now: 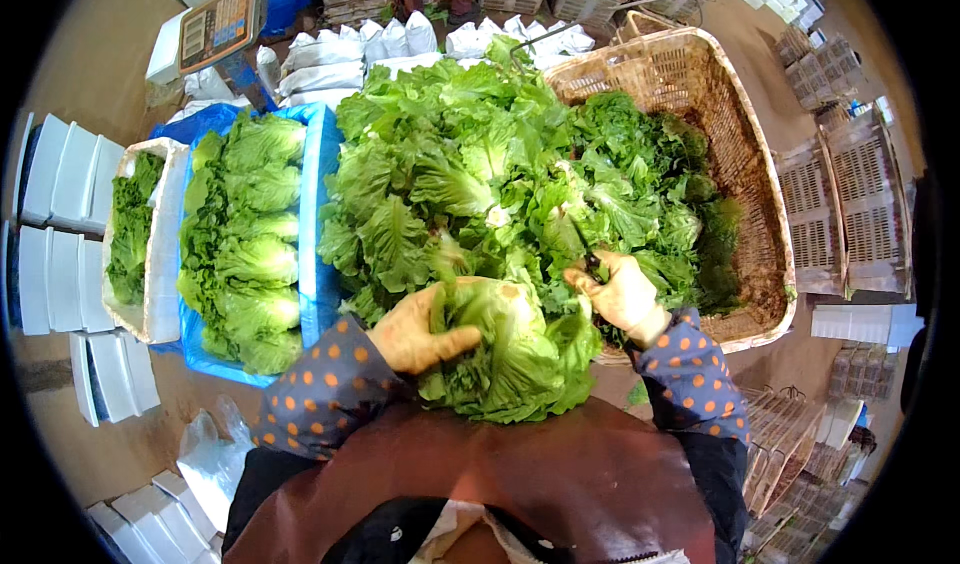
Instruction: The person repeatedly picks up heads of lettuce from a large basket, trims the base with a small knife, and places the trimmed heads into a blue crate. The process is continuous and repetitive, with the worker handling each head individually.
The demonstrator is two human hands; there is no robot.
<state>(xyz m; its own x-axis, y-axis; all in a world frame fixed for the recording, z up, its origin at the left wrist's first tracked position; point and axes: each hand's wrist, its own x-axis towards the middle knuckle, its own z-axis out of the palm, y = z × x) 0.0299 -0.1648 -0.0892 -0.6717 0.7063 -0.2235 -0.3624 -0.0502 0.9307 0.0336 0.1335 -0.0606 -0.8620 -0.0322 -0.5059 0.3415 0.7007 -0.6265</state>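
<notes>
My left hand (424, 331) holds a head of leafy green lettuce (499, 361) against my brown apron, its cut stem end facing up. My right hand (622, 290) is closed around the dark handle of a small tool, perhaps a knife (589, 252), at the right of the head, beside its outer leaves. Beyond both hands lies a large heap of loose lettuce (450, 174). To the left, a box lined with blue plastic (319, 204) holds lettuce heads laid in a row, stem ends to the right.
A large woven plastic basket (750, 151) with leaves stands at the right. At the far left is a white foam box (166, 249) of greens. Behind are a digital scale (223, 27) and white wrapped packs (322, 80). Stacked crates (870, 211) and foam boxes (64, 174) line the sides.
</notes>
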